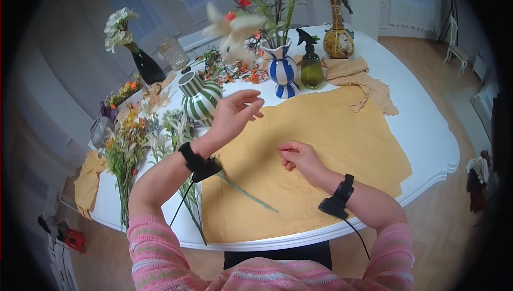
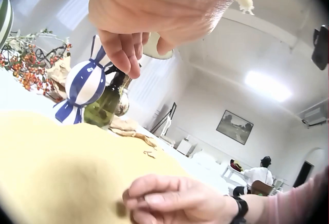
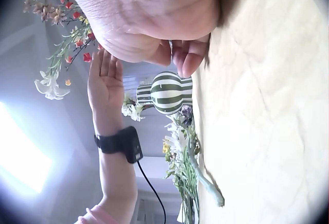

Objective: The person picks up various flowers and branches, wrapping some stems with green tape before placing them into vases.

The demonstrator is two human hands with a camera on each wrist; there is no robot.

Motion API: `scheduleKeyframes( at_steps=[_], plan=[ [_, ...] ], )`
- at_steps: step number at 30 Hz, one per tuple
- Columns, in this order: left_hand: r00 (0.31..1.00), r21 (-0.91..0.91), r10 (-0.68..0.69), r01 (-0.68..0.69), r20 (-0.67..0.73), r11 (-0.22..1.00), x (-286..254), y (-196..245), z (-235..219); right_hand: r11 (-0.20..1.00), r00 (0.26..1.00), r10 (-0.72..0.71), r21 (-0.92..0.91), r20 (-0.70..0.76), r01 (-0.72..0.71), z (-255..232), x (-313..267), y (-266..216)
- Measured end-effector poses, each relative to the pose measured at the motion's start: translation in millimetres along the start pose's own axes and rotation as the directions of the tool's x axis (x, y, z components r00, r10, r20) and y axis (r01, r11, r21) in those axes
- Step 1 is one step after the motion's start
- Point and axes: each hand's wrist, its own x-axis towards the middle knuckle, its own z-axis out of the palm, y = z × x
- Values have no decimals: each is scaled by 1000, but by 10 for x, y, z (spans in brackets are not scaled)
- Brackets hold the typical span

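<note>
My left hand (image 1: 233,117) is raised over the far left part of a yellow paper sheet (image 1: 310,216), fingers loosely bent, nothing visible between them. Beyond it stands a blue-and-white striped vase (image 1: 282,69) of tall flowers, including a blurred white lily (image 1: 233,33) above that hand. My right hand (image 1: 303,162) is low over the middle of the sheet. Its fingers curl loosely with the thumb close to them, and no held thing shows. A cut green stem (image 3: 208,185) lies on the paper, its other end hidden behind my left wrist in the head view.
A green-and-white striped vase (image 1: 202,101) lies tilted beside my left hand. Bunches of flowers (image 1: 125,149) cover the table's left side. Behind the sheet are a green spray bottle (image 1: 312,67), a patterned yellow vase (image 1: 339,42) and crumpled tan paper (image 1: 368,85). Cables hang from both wrist cameras.
</note>
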Motion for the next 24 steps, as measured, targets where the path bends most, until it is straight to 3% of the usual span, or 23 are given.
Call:
scheduleKeyframes(
  at_steps=[2, 12, 14, 16, 18, 19, 20, 22, 24],
  plan=[
    [997, -40, -51, 53, 52, 998, -311, 8, -74, 1000, 1000, -11, 28, -17, 12, 14, -9, -28],
    [956, -173, -292, 283, -27, 943, -1667, -225, -714, 999, 998, 27, 44, -65, -24, 112, 2, -99],
    [971, -106, -217, 207, -100, 973, -1924, -337, -842, 998, 995, 15, 62, -99, -9, 147, -5, -125],
    [953, -44, -256, 253, -164, 967, -2176, -357, -964, 999, 997, 39, 31, -73, -37, 168, 4, -126],
    [924, 169, -199, 264, -328, 949, -2383, -387, -1064, 998, 995, 62, -13, -82, -64, 243, -3, -156],
    [909, 292, -100, 232, -405, 928, -2466, -410, -1096, 997, 994, 73, -23, -76, -75, 310, -11, -175],
    [904, 279, -110, 241, -414, 929, -2548, -457, -1128, 996, 995, 87, -31, -58, -89, 401, -25, -194],
    [825, 408, -85, 363, -559, 838, -2725, -612, -1190, 993, 993, 111, -45, -36, -113, 607, -55, -222],
    [816, 392, -98, 375, -570, 840, -2882, -792, -1226, 992, 995, 96, -90, 35, -92, 834, -82, -254]
  ],
)
